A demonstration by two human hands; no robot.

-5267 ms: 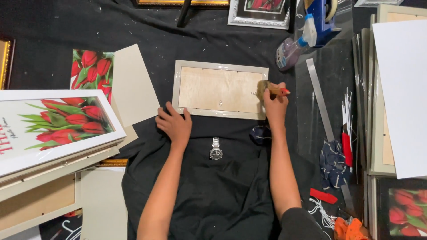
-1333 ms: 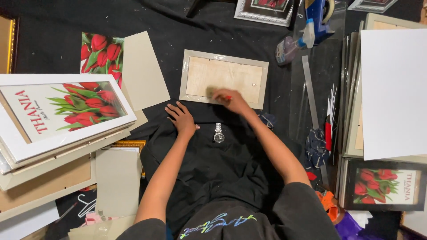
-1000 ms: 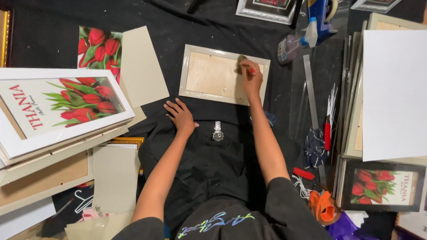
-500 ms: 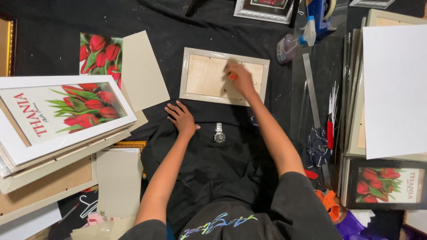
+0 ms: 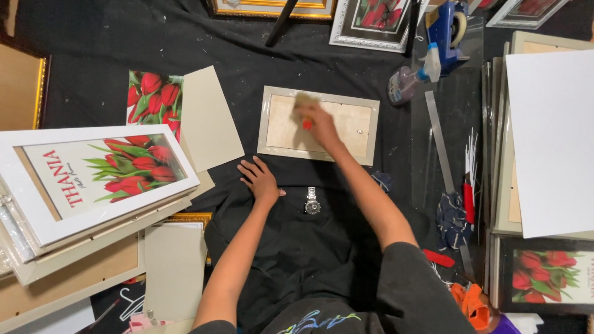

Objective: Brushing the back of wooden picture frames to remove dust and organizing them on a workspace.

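Nearest, both arms reach forward over a black cloth (image 5: 309, 260) spread on the desk. A wristwatch (image 5: 312, 202) lies on the cloth between the forearms. The left hand (image 5: 261, 180) rests palm down just short of the frame (image 5: 318, 126), fingers spread flat on the cloth and apart from the frame's near edge. The right arm stretches farther, angled up and to the left, and the right hand (image 5: 317, 120) lies over the frame's brown backing, blurred; its fingers are closed around a pale pad (image 5: 303, 101) with a bit of red showing beneath. The frame lies face down, pale grey, in the middle of the desk. Beyond it stands a spray bottle (image 5: 409, 79).
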